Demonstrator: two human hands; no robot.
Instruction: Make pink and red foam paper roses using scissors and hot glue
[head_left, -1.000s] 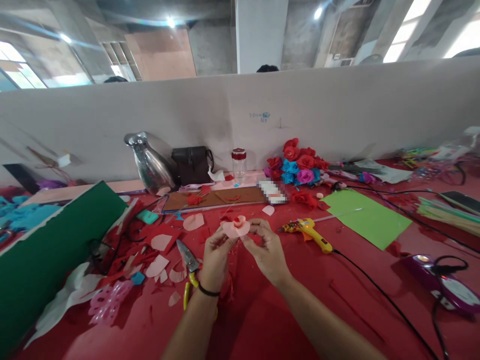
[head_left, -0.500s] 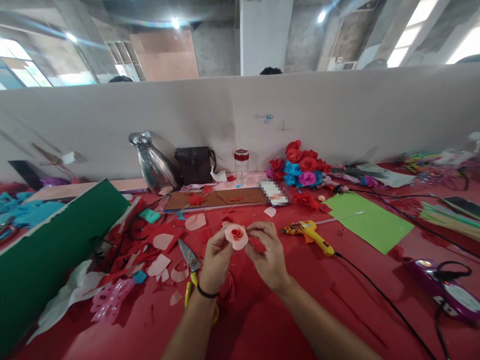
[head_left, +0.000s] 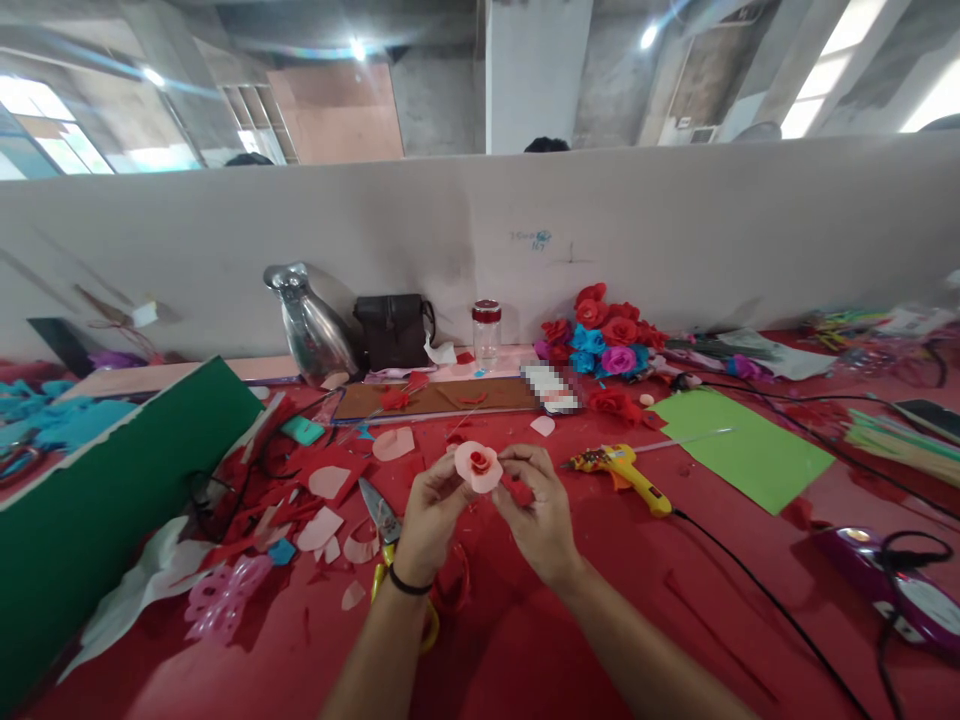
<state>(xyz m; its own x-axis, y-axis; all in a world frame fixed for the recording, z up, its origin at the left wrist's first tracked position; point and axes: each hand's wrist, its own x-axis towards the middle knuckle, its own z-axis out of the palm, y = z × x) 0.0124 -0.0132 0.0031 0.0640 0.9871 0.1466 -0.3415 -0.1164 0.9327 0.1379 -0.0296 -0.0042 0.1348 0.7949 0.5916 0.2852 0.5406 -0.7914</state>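
Note:
A paper flower (head_left: pixel 466 472) with pale pink petals and a red rolled centre faces up between my two hands. My left hand (head_left: pixel 433 510) pinches it from the left. On the other side, the fingers of my right hand (head_left: pixel 538 505) are closed at the flower's right edge, with a bit of red paper (head_left: pixel 517 490) showing among them. Partly under my left wrist lie scissors (head_left: pixel 384 520) with yellow handles. To the right of my hands rests a yellow glue gun (head_left: pixel 626 475) with its cord running towards me.
Pink and red paper scraps (head_left: pixel 322 525) litter the left side, by a green board (head_left: pixel 112 510). Behind stand a metal jug (head_left: pixel 311 325), a black bag (head_left: pixel 391 332), a lidded jar (head_left: pixel 486 340) and paper flowers (head_left: pixel 619 330). Right are a green sheet (head_left: pixel 750 450) and a purple device (head_left: pixel 892 580).
The flower has tilted slightly between my fingers, and more red paper shows by my right hand. The whole view has shifted a little; the things on the table stay in place.

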